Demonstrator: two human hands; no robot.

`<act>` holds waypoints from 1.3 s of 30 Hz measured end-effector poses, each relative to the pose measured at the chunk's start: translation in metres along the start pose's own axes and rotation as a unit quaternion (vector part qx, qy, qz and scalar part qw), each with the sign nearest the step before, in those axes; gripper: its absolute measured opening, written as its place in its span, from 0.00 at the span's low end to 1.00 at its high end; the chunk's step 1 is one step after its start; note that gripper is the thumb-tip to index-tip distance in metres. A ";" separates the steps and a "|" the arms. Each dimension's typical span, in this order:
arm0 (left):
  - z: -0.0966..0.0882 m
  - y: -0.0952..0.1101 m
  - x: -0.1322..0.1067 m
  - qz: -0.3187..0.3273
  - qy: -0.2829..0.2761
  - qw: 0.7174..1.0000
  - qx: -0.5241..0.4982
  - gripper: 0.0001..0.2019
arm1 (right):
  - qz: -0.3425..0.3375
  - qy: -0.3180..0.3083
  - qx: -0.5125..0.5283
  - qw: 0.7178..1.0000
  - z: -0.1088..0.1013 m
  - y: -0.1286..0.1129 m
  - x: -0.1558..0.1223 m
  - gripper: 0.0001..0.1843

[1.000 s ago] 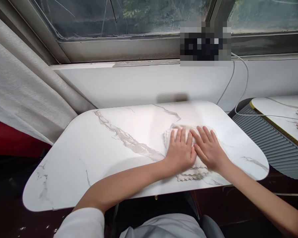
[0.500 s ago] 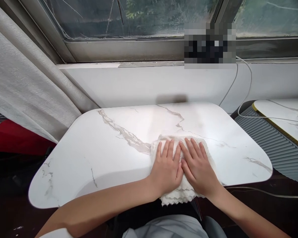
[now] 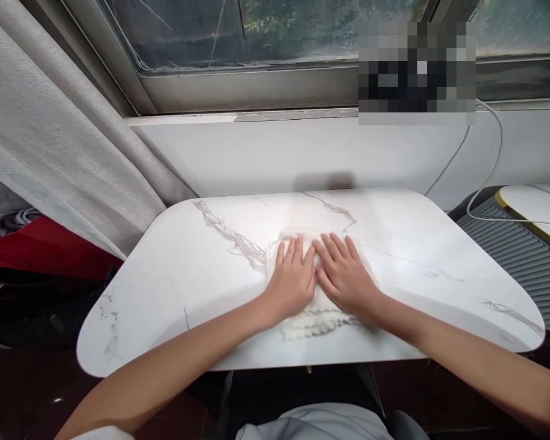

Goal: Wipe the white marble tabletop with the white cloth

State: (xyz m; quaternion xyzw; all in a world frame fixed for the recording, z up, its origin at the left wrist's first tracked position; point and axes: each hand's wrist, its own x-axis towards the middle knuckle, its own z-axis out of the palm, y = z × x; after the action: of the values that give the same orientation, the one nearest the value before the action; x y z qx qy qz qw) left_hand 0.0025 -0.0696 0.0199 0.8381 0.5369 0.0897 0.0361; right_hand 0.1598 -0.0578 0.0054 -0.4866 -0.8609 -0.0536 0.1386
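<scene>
Cloth [image 3: 318, 318]: lying mid-table [image 3: 174, 287]; left hand [image 3: 293, 282] and right hand [image 3: 346, 276] pressing it, fingers flat, grasping nothing. Wiping judged underway, far areas remaining.

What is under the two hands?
A folded white cloth lies under the left hand and right hand, on the marble table. Its middle is covered.

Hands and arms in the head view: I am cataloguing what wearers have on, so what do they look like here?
Both hands, left hand and right hand, are bare: no gloves, rings or watch show. Both forearms are uncovered. A white sleeve edge shows at the left upper arm near the bottom of the picture; the right arm leaves the picture with no sleeve in view.
</scene>
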 end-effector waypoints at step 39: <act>-0.008 -0.173 0.103 -0.079 0.133 0.981 -0.115 0.17 | 0.066 0.019 0.061 0.996 0.060 -0.044 0.184 0.30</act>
State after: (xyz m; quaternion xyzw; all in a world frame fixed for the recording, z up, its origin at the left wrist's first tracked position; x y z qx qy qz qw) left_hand -0.1118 0.0959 0.0124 0.7641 0.5872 0.2584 0.0679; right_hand 0.0211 0.0842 0.0029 -0.5317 -0.8260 -0.0007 0.1873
